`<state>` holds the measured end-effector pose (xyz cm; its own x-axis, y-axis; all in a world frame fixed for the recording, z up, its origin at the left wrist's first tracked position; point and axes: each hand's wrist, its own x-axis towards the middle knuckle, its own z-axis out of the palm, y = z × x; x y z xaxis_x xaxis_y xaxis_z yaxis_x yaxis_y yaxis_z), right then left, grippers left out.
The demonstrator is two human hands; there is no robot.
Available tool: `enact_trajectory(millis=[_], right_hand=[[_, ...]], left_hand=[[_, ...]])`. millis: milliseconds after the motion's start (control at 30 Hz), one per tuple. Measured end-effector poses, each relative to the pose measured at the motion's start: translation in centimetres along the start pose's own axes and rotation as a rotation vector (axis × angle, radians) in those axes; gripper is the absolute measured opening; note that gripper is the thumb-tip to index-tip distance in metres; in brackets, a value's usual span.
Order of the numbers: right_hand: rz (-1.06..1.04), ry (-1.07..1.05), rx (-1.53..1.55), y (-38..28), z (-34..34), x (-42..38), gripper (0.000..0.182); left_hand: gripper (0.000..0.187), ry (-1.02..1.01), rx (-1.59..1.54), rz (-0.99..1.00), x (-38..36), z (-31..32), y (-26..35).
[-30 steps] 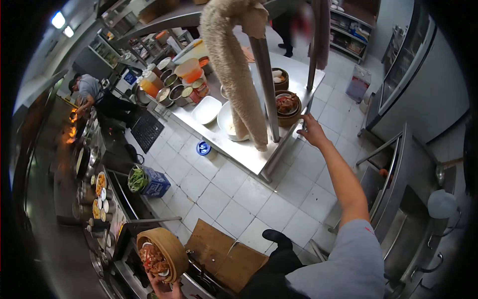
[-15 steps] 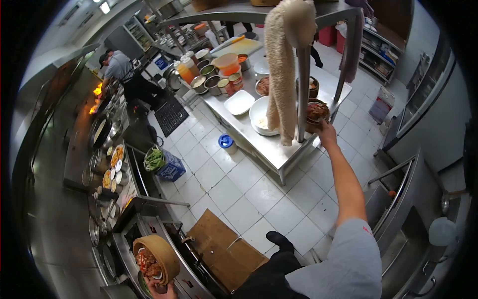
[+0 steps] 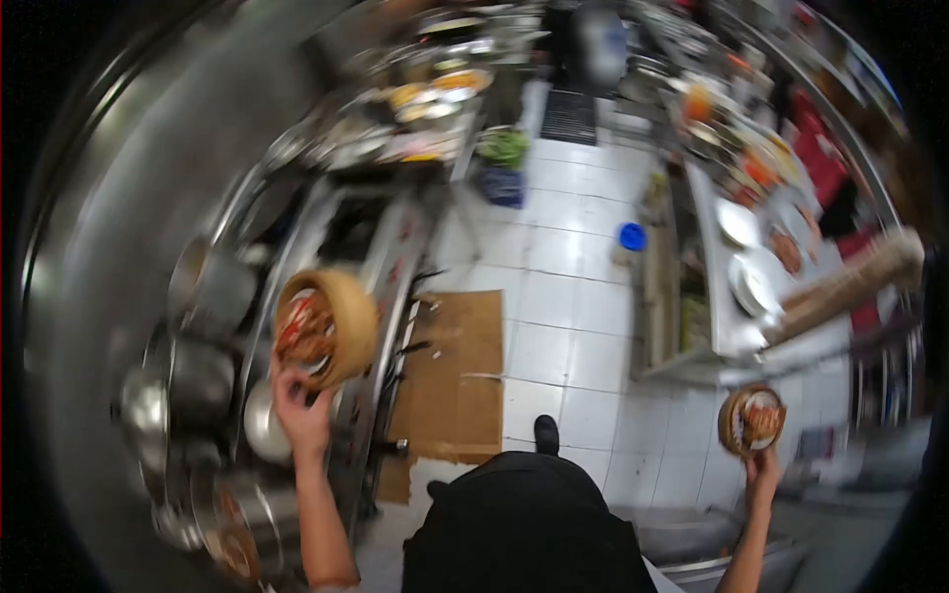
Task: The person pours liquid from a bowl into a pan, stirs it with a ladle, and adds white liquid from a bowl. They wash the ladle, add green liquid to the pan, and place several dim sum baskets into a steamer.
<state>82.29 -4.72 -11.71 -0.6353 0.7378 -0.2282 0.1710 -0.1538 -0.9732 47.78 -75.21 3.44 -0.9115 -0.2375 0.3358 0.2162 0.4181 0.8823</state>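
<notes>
At the left, my left hand [image 3: 301,413] grips the near edge of a round bamboo steamer [image 3: 356,326] filled with reddish-brown food [image 3: 308,334]. The steamer is tilted, its open side facing left, above the front of the stove. At the far right, my right hand [image 3: 761,476] is closed on the lower rim of a second, smaller-looking bamboo steamer [image 3: 730,423], which holds similar food [image 3: 759,419]. That one is in the air, off the near end of the steel table [image 3: 732,336].
Metal pots [image 3: 203,376] line the left side. Flattened cardboard [image 3: 450,366] lies on the tiled floor near a blue-lidded tub [image 3: 631,238]. A person [image 3: 598,49] stands at the far end. White bowls [image 3: 754,282] and a towel [image 3: 840,287] are at the right table.
The view has turned left and is blurred. My left hand has raised its steamer. My right hand has brought the other steamer away from the table.
</notes>
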Motion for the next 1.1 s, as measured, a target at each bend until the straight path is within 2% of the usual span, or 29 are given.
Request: enact_trajectory(millis=[67, 133, 200, 233, 267, 300, 333, 467, 533, 600, 633, 733, 800, 867, 900, 933, 967, 1000, 1100], right_hand=[[0.016, -0.177, -0.239, 0.3, 4.2, -1.2, 0.029], [-0.332, -0.426, -0.766, -2.7, 13.4, -3.2, 0.02], [-0.579, -0.64, -0.891, -4.8, 24.1, -5.7, 0.026], [-0.57, -0.72, -0.811, -5.2, 29.5, -7.2, 0.039], [-0.57, -0.812, -0.848, -6.5, 35.0, -9.3, 0.033], [-0.68, -0.936, -0.863, -7.0, 39.4, -10.3, 0.034], [-0.792, -1.049, -0.88, -7.1, 44.0, -11.8, 0.034], [-1.196, -1.492, -0.567, -9.0, 62.4, -21.1, 0.03], [-1.152, -1.67, -0.568, -9.8, 70.4, -28.8, 0.028], [-1.207, -1.789, -0.334, -9.6, 76.9, -36.0, 0.024], [-1.169, -1.878, -0.348, -9.8, 80.1, -40.5, 0.023], [-1.151, -2.11, -0.201, -9.4, 86.8, -50.9, 0.022], [-1.146, -2.171, -0.265, -6.4, 91.2, -56.3, 0.024], [-1.188, -2.218, -0.187, -4.2, 94.0, -61.5, 0.025], [-1.19, -2.234, -0.178, -2.9, 95.3, -63.5, 0.025], [-1.298, -2.219, -0.162, -1.6, 96.5, -65.2, 0.026], [-1.405, -2.201, -0.147, -0.7, 97.1, -66.7, 0.028], [-1.405, -2.217, -0.147, 0.1, 97.9, -67.4, 0.028], [-1.416, -2.26, -0.252, 2.7, 99.5, -69.3, 0.029]], left_hand=[[0.042, 0.039, 0.019, 0.08, -0.3, -3.1, 0.7], [0.041, 0.107, -0.046, 0.021, -1.7, -7.7, -0.8], [0.041, 0.204, 0.071, 0.028, -3.6, -13.1, -1.7], [0.041, 0.239, 0.11, 0.023, -4.7, -16.1, -1.8], [0.042, 0.27, 0.147, 0.025, -5.9, -19.1, -1.8], [0.044, 0.332, 0.215, 0.095, -7.6, -21.7, -1.8], [0.044, 0.407, 0.244, 0.075, -9.5, -24.9, -2.0], [0.046, 0.599, 0.518, -0.108, -17.0, -35.0, 1.0], [0.045, 0.653, 0.713, -0.112, -20.6, -40.7, 0.1], [0.044, 0.736, 0.666, -0.14, -23.5, -43.6, 1.9], [0.044, 0.789, 0.648, -0.193, -24.9, -45.8, 1.8], [0.044, 0.906, 0.676, -0.269, -28.7, -48.3, 3.0], [0.044, 0.968, 0.715, -0.293, -30.9, -49.0, 3.5], [0.039, 1.059, 0.671, -0.408, -32.8, -49.5, 4.0], [0.039, 1.094, 0.633, -0.485, -33.4, -49.4, 4.3], [0.038, 1.127, 0.593, -0.562, -33.9, -49.4, 4.6], [0.038, 1.143, 0.588, -0.491, -34.8, -49.3, 4.3], [0.037, 1.153, 0.583, -0.423, -35.1, -49.2, 4.1], [0.036, 1.205, 0.557, -0.519, -35.7, -48.3, 4.8]])
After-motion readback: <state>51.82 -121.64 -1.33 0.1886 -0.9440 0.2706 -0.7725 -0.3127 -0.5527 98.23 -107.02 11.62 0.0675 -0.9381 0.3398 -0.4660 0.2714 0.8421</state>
